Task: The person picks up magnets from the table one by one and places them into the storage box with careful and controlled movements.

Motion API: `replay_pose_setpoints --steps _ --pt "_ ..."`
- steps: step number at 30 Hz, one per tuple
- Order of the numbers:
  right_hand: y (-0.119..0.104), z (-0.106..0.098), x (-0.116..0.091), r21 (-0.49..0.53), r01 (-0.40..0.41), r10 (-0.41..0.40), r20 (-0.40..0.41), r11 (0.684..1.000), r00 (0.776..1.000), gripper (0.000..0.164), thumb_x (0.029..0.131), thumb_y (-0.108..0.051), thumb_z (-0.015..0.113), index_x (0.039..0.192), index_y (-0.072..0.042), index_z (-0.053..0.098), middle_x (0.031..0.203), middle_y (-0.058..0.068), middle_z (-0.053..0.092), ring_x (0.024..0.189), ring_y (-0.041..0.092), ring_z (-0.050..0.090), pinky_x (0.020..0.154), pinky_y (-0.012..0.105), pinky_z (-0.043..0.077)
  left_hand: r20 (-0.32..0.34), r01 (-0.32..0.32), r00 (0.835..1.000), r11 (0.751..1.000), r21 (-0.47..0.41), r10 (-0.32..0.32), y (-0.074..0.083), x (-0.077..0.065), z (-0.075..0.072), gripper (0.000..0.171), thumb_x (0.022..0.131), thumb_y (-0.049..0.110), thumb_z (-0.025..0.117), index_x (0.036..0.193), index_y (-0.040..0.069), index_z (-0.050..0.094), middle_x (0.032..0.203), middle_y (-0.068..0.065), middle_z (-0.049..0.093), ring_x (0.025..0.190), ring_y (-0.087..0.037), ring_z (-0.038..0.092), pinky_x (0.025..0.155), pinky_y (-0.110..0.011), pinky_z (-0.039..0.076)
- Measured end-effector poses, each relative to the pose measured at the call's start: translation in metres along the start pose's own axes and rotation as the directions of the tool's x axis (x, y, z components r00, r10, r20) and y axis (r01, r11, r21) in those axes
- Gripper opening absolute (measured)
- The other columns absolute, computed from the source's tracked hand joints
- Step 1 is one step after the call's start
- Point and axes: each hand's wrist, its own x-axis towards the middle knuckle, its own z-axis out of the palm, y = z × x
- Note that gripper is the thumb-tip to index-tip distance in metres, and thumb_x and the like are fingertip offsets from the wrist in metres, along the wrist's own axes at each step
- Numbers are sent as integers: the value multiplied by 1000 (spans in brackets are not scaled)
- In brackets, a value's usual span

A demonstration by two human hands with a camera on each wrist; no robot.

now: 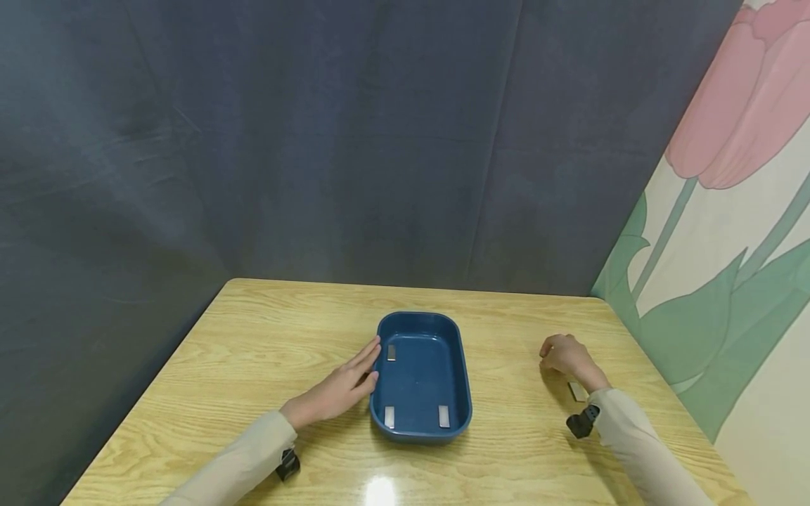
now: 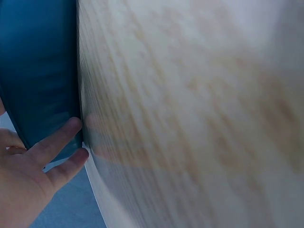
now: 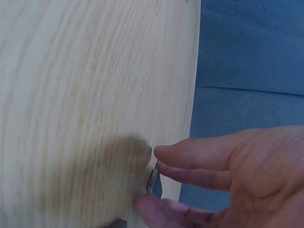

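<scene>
A blue rectangular tray (image 1: 414,436) stands on the table. My left hand (image 1: 342,388) lies along its left wall with fingers extended, touching the rim; the left wrist view shows the fingers (image 2: 54,142) against the blue side. Several small silver rectangular plates lie inside the tray: one plate (image 1: 391,353) at the upper left, one (image 1: 389,417) at the lower left and one (image 1: 444,416) at the lower right. Right of the tray, my right hand (image 1: 567,358) is low over the table, pinching a thin metal plate (image 3: 153,178) seen nearly edge-on between its fingertips.
Another small plate (image 1: 576,391) lies on the wooden table (image 1: 285,330) under my right wrist. A dark curtain (image 1: 348,140) hangs behind the table's far edge, and a wall with painted flowers (image 1: 728,295) borders its right side.
</scene>
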Motion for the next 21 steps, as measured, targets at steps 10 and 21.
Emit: replay_pose_setpoints --steps 10,21 --pt "3 0 1 -3 -9 10 32 1000 999 11 80 -4 69 90 1 65 90 16 60 82 32 50 67 43 46 2 3 1000 1000 -4 -3 1 0 0 60 109 30 40 159 6 15 166 0 1 146 -17 17 113 -41 31" --pt "4 2 2 -23 6 -6 15 1000 1000 21 84 -6 67 94 11 63 87 19 62 77 31 56 68 44 49 -1 -4 1000 1000 0 4 -1 0 0 60 109 29 39 159 6 16 166 1 0 146 -18 18 113 -40 32"
